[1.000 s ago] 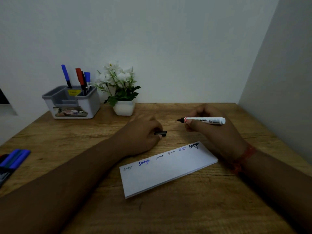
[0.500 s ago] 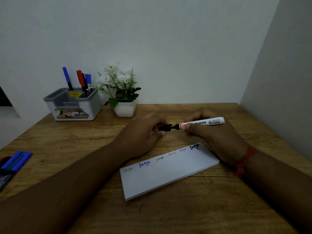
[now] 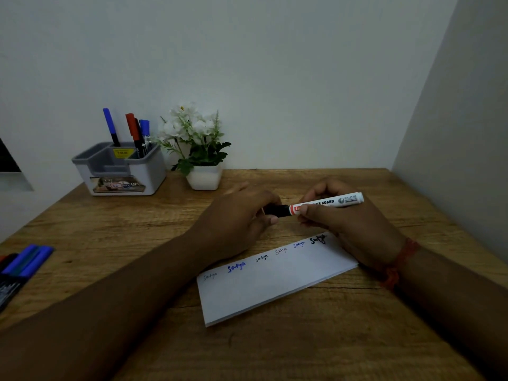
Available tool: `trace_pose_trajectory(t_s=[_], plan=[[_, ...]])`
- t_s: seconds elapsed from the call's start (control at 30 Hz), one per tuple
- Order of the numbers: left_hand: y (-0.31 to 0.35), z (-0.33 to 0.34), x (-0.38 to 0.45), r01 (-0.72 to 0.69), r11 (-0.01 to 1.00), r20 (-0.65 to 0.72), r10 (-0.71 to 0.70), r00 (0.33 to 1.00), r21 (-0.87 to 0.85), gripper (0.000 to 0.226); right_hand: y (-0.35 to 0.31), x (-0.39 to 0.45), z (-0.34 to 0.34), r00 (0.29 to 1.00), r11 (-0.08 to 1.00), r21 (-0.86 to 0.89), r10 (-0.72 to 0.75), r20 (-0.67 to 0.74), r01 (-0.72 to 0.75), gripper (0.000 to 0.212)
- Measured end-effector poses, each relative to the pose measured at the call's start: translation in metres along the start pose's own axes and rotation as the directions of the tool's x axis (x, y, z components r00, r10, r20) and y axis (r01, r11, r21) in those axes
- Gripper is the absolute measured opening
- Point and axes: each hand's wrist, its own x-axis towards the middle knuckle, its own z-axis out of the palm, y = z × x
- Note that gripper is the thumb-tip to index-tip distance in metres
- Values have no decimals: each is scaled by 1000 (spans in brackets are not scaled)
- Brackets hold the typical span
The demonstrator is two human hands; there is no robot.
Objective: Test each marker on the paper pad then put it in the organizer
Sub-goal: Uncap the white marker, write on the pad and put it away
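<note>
My right hand (image 3: pixel 346 224) grips a white whiteboard marker (image 3: pixel 330 202) by its barrel, held level above the desk. My left hand (image 3: pixel 242 218) pinches the marker's black cap (image 3: pixel 276 210), which sits over the tip end. Just below the hands lies a white paper pad (image 3: pixel 275 281), slanted, with several handwritten words along its top edge in grey, blue, red and black. A grey and white organizer (image 3: pixel 121 171) stands at the back left with several markers upright in it, blue and red ones among them.
A small white pot of white flowers (image 3: pixel 199 149) stands right of the organizer. More markers (image 3: pixel 20 266) lie at the desk's left edge. Walls close the desk at the back and the right.
The cap in my left hand moved right from apart to meet the marker's tip and now covers it. The marker tilted slightly, its right end higher.
</note>
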Motion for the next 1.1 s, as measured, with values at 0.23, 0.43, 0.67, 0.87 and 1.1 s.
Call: trace_pose_trajectory(t_s=[0.23,0.43,0.67,0.87,1.1], plan=[[-4,1,1,-4,1000,-53,3,999,-26,20,-2,0,6,999,998,46,-44,-25,46,15],[0,4,3,-26,999,20,27,999,-46,19,-4,-3,8,997,996,-45,-73,-34,72,19],[-10,-5,8,-36,997,-70,41,997,69,27,-8,5,15,996,990,134,-42,-73,51,40],[-12,-26,10,10,937,-126,36,991,350,54,-22,14,25,989,955,297,26,-147,19,25],[-37,-81,1,172,844,-202,-77,976,509,68,-42,39,71,989,989,53,132,72,-136,18]])
